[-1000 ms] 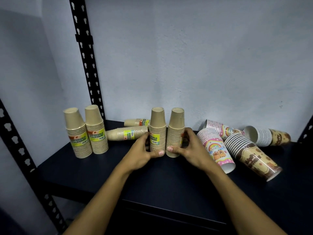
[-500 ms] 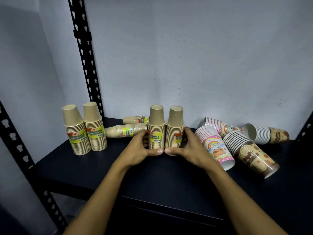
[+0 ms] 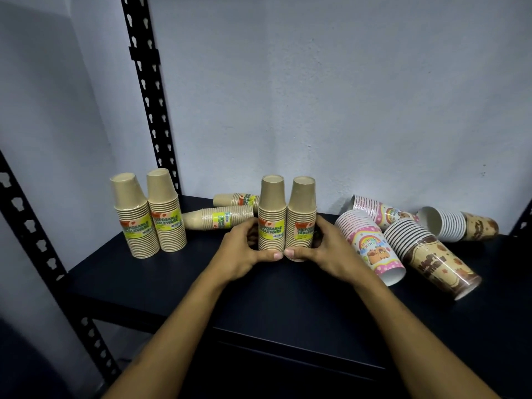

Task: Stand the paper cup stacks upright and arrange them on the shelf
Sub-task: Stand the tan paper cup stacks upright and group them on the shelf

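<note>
Left hand [image 3: 244, 251] and right hand [image 3: 325, 250] are gripping two upright, ridged kraft-paper cup stacks [image 3: 285, 220] standing between them on the dark shelf [image 3: 172, 283].

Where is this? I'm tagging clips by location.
Probably a storeroom or stockroom: a dark metal shelf on slotted uprights against a bare wall, holding shrink-wrapped stacks of paper cups.
</note>
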A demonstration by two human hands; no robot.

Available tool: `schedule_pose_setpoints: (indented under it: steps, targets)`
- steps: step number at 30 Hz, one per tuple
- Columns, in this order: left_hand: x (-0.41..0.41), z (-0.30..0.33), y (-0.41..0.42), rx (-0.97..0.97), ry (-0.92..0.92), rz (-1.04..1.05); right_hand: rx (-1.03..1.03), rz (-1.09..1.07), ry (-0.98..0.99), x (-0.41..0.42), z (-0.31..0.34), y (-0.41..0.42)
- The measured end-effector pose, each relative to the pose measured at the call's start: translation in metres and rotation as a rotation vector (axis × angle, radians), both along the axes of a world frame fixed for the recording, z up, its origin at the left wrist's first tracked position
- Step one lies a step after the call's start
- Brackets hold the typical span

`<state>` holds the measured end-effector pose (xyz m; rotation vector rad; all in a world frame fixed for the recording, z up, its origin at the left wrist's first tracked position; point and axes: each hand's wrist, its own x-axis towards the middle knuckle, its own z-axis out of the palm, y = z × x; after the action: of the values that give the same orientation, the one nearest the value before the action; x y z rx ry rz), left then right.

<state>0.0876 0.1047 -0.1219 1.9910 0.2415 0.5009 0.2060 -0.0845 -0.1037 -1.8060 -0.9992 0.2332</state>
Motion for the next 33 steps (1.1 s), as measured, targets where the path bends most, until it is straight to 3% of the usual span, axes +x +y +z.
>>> schedule_pose_setpoints:
  steps: [15, 25, 33]
  targets:
    - [-0.013, 0.003, -0.007, 0.034, 0.008, 0.069, 0.063, -0.07, -0.019, -0.007, -0.002, 0.005]
    - [-0.065, 0.007, -0.01, 0.072, 0.015, 0.219, 0.045, 0.095, -0.058, -0.032, 0.003, 0.024]
    - [-0.147, 0.01, 0.031, 0.266, 0.069, 0.428, 0.019, 0.243, -0.022, -0.084, 0.002, 0.1]
